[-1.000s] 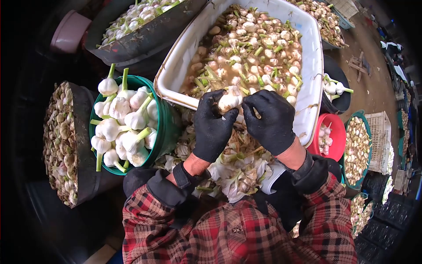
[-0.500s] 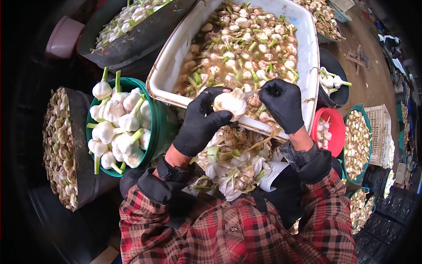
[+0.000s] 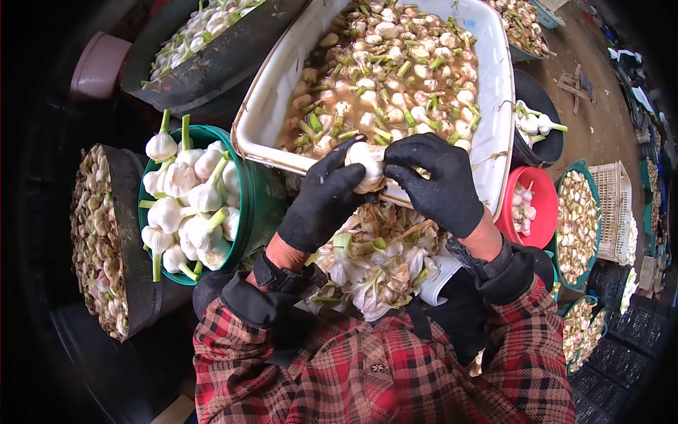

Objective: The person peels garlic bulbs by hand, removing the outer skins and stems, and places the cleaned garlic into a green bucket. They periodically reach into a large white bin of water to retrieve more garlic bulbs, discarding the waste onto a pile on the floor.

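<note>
A garlic bulb (image 3: 366, 167) is held up over the near rim of a white tub (image 3: 247, 134). My left hand (image 3: 321, 198), in a black glove, grips the bulb from the left between thumb and fingers. From the right, my gloved right hand (image 3: 441, 184) pinches the bulb's side with curled fingers; its fingertips are partly hidden. Below both hands, a heap of peeled garlic skins (image 3: 378, 268) lies on my lap. Many garlic bulbs and green stem pieces float in brownish water inside the tub.
Cleaned white garlic with stems fills a green bucket (image 3: 236, 240) on the left. On the right stand a red bucket (image 3: 540, 212) with some bulbs, a dark bucket (image 3: 547, 152), and a cream plastic crate (image 3: 611, 205). Unpeeled garlic (image 3: 99, 240) lies in a dark container at far left.
My right hand has moved left and down from beside the bulb and now touches it. The bulb has turned in my left hand and shows a whiter side.
</note>
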The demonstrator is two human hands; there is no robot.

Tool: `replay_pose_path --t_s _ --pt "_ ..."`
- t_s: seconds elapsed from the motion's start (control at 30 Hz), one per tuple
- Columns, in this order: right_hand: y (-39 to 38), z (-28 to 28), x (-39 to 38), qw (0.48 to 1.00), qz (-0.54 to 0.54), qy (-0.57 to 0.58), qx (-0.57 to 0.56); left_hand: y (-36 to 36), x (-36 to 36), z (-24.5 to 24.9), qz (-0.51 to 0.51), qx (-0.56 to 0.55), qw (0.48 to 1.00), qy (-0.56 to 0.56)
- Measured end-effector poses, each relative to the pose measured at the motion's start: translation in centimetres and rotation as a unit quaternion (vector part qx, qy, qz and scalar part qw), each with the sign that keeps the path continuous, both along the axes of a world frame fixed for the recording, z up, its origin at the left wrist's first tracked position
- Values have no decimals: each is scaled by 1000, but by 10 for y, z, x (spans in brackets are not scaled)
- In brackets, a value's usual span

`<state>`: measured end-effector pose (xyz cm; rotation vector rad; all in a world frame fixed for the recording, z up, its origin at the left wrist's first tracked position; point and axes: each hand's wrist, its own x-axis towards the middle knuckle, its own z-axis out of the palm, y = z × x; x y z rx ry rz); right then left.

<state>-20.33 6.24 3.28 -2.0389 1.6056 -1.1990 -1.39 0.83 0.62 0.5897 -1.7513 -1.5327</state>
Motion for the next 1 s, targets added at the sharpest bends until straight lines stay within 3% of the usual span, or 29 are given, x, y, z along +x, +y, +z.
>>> replay_pose_path --t_s 0.03,0.07,0.2,0.27,0.33,0.4,0.43,0.47,0.63,0.7,0.73,0.77,0.87,0.93,1.0 --pt "1 -1 1 1000 1 0 1 5 -1 2 -50 399 906 133" --pt "2 -2 3 999 -3 31 -32 7 -2 1 -49 400 905 134" --pt "3 -7 10 988 -3 118 -102 10 -3 -3 -33 359 930 71" --pt "8 -11 10 989 -2 120 -81 7 -2 5 -40 357 931 62" --pt "13 -13 10 990 0 124 -61 -4 4 19 -132 301 928 -176" --pt "16 -15 9 992 -6 125 -2 -2 1 9 -112 283 936 -177" --pt "16 -16 8 992 -7 125 -1 -1 1 0 -106 186 964 -159" --pt "15 -16 8 997 -14 78 10 -1 1 -6 -98 88 981 -140" --pt "14 -18 1 992 -29 -36 121 4 3 2 -114 34 984 -135" --pt "12 -17 0 950 -13 -247 188 -1 1 -8 -95 7 987 -128" --pt "11 -17 1 951 -11 -246 189 -2 1 -7 -76 -21 990 -121" --pt "11 -19 1 952 1 -247 182 0 0 1 -73 74 987 -124" --pt "12 -32 6 956 7 -241 164 7 -5 -17 3 46 981 -190" --pt "13 -38 8 994 -21 -76 76 9 -6 -20 18 -11 979 -201" --pt "13 -33 10 994 -30 -69 82 9 -5 -10 50 -153 949 -270"
